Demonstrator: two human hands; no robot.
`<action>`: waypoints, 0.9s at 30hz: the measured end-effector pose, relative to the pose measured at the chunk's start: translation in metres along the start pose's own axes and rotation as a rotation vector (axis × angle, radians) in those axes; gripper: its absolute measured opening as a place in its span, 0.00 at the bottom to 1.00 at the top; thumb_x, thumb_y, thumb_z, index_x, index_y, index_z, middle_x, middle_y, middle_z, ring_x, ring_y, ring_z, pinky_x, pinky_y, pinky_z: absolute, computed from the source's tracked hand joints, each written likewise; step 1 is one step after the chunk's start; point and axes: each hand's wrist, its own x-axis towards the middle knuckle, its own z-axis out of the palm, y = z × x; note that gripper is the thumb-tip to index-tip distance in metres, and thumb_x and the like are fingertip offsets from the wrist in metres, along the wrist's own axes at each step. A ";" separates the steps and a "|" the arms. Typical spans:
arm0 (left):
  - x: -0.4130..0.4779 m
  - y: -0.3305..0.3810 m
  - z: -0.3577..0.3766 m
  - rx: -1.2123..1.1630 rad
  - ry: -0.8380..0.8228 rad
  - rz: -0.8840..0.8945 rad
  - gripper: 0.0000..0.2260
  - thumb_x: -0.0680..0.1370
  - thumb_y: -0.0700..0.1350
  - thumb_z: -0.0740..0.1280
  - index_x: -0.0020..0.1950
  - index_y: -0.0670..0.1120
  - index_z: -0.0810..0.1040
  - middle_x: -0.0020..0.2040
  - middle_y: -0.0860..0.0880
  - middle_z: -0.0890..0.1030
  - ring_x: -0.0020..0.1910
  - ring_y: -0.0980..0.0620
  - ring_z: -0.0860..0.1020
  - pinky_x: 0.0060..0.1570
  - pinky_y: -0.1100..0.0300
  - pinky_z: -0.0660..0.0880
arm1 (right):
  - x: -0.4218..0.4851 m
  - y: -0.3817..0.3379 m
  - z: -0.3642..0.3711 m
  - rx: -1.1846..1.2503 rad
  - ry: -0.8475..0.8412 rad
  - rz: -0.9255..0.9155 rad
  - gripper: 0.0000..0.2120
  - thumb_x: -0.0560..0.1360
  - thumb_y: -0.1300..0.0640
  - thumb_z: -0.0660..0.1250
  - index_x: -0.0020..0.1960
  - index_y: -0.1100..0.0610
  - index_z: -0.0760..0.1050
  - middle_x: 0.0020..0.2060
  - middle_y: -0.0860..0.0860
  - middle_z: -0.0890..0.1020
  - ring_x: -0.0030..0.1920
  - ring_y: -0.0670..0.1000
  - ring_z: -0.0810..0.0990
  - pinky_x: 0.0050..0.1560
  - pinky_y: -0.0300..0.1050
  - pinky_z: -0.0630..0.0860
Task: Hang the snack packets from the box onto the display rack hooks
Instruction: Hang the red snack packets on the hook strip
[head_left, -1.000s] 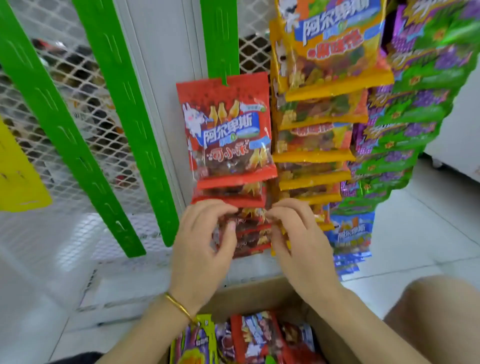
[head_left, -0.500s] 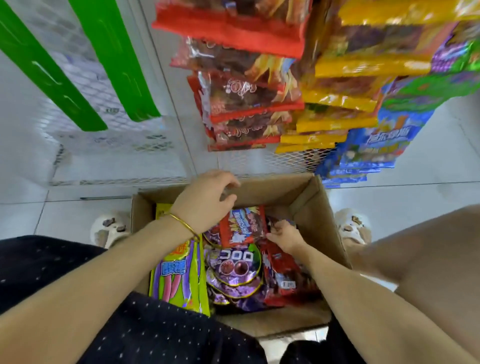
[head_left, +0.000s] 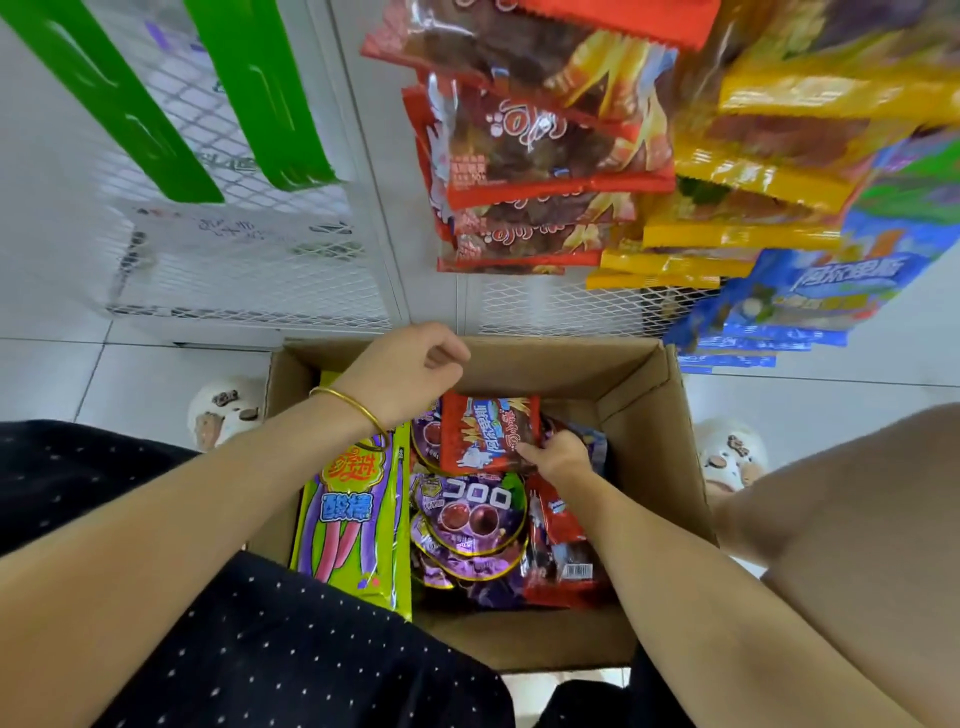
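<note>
Closest to you, inside the box, a long green packet lies along the left wall. Round purple packets are piled in the middle.

A little deeper in the box, your right hand is down among the packets. Its fingers and thumb pinch the right edge of a red packet. That packet sits tipped up on the purple ones, near the far wall of the box. It has not left the box yet.

Your left hand floats over the far left part of the box. Its fingers are softly curled and hold nothing.

Past the box, more red packets hang on the rack, with yellow packets to their right. Two green strips hang beyond the box's left side, and the parts you can see show no packets.

Here is what I think could go wrong. You hold the packet by one thin edge, so it may slip and drop back in. The bags on the rack hang close together above the box, so a fast lift could bump them loose. You are also holding the side, not the top, so getting the packet onto a hook may take your other hand.
</note>
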 end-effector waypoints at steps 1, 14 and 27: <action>0.000 -0.001 0.000 -0.025 0.004 -0.008 0.08 0.77 0.40 0.62 0.54 0.45 0.78 0.48 0.53 0.76 0.49 0.56 0.74 0.43 0.72 0.70 | 0.001 -0.001 0.000 0.014 -0.008 0.012 0.20 0.72 0.47 0.70 0.53 0.63 0.76 0.47 0.55 0.79 0.55 0.57 0.78 0.48 0.44 0.71; -0.008 -0.008 0.002 0.156 -0.086 -0.250 0.17 0.77 0.49 0.64 0.58 0.38 0.75 0.56 0.42 0.78 0.54 0.46 0.77 0.49 0.60 0.70 | -0.057 0.003 -0.047 0.958 -0.433 -0.027 0.07 0.73 0.63 0.68 0.40 0.58 0.71 0.38 0.55 0.82 0.35 0.49 0.81 0.30 0.39 0.77; -0.040 0.034 -0.029 0.276 -0.021 0.280 0.16 0.73 0.39 0.69 0.32 0.53 0.66 0.32 0.57 0.70 0.32 0.60 0.67 0.31 0.71 0.62 | -0.155 -0.038 -0.127 0.386 0.055 -0.695 0.30 0.73 0.54 0.71 0.71 0.54 0.63 0.64 0.46 0.72 0.64 0.45 0.70 0.62 0.40 0.68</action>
